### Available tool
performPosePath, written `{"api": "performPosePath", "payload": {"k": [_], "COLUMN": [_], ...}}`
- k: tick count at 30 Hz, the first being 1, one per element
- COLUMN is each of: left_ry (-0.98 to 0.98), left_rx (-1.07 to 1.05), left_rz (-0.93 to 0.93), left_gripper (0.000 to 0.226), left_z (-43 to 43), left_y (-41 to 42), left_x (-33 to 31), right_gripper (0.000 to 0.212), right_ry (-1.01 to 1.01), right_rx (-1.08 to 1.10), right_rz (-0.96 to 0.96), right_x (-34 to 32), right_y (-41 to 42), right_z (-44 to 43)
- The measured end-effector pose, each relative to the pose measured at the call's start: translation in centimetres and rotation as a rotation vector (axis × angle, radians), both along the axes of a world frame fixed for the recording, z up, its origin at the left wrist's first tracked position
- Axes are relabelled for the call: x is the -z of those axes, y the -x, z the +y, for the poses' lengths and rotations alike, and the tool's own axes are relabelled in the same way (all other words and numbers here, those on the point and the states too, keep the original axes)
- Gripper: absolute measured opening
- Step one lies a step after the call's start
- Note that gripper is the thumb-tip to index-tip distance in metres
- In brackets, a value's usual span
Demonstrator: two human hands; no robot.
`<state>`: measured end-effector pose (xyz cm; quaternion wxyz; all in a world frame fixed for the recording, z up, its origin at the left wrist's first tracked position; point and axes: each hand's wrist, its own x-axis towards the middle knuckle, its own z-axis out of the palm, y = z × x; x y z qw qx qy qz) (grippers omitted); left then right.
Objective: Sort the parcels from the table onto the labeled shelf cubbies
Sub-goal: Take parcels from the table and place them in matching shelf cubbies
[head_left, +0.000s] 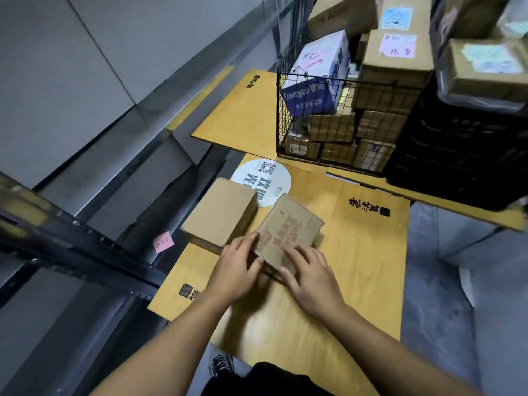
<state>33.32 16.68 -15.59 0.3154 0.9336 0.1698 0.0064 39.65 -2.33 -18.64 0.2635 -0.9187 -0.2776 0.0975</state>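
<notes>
A brown cardboard parcel with red print (291, 227) lies on the yellow wooden table (357, 252), tilted up at its near end. My left hand (237, 270) grips its near left corner, fingers curled over the top edge. My right hand (308, 274) lies flat on the near part of its top, thumb at the near edge. A second, plain brown parcel (221, 210) sits just to the left, touching or almost touching the first one.
A black wire basket (337, 121) full of cardboard boxes stands at the back, with a black crate (457, 155) and stacked boxes to its right. A dark metal shelf frame (85, 241) with a pink note (163, 242) runs along the left. A round white sign (261, 178) lies on the table.
</notes>
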Motion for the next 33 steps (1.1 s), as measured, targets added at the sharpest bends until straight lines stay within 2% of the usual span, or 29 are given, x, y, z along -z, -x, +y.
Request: {"api": "performPosePath", "payload": {"k": [3, 6, 9, 12, 16, 22, 26, 33], "left_ry": [0.104, 0.228, 0.265, 0.242, 0.263, 0.36, 0.363, 0.346], "left_rx": [-0.033, -0.049, -0.072, -0.003, 0.06, -0.002, 0.011, -0.012], "left_rz": [-0.119, -0.209, -0.181, -0.142, -0.15, -0.142, -0.121, -0.229], "left_gripper": [0.056, 0.042, 0.034, 0.037, 0.037, 0.048, 0.048, 0.045], "left_z": [-0.9, -1.5, -2.0, -2.5, -3.3, -3.9, -4.0, -4.2], "left_y": [0.2, -0.1, -0.4, -0.4, 0.0, 0.6, 0.7, 2.2], "left_x": [0.0, -0.2, -0.1, 0.1, 0.6, 1.1, 1.0, 0.2], "right_gripper": [0.062, 0.067, 0.067, 0.067, 0.046, 0.053, 0.054, 0.062], "right_ry": [-0.105, -0.225, -0.343, -0.434, -0.651, -0.743, -0.839, -0.899], "right_rx": [0.136, 0.271, 0.349, 0.396, 0.511, 0.51, 0.557, 0.582], "right_rz": [0.12, 0.237, 0.403, 0.488, 0.616, 0.658, 0.785, 0.88], "right_x": [0.0, 0.1, 0.5, 0.3, -0.7, -1.2, -1.7, -2.2], "right_y": [0.5, 1.4, 1.9, 2.0, 1.4, 1.1, 0.9, 1.1], "right_z": [-0.4, -0.9, -1.8, -2.1, -1.5, -1.6, -1.4, -0.4]}}
